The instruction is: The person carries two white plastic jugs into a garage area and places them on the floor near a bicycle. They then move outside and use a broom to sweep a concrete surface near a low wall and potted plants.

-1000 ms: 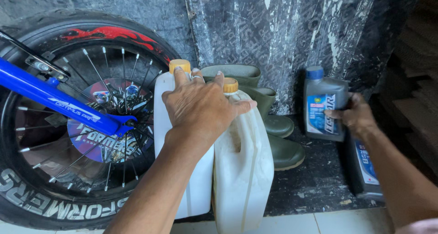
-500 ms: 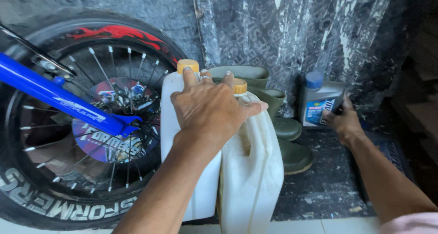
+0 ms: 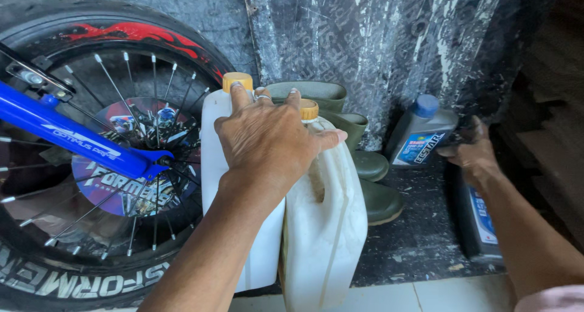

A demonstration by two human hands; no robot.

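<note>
Left hand (image 3: 267, 144) lies flat across two white plastic jugs (image 3: 322, 227), steadying them; right hand (image 3: 471, 154) seems to close its grip around a tilted grey oil bottle (image 3: 420, 135)

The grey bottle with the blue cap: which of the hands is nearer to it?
Right. The right hand grips the grey bottle at its side; the left hand rests on the white jugs, well apart.
</note>
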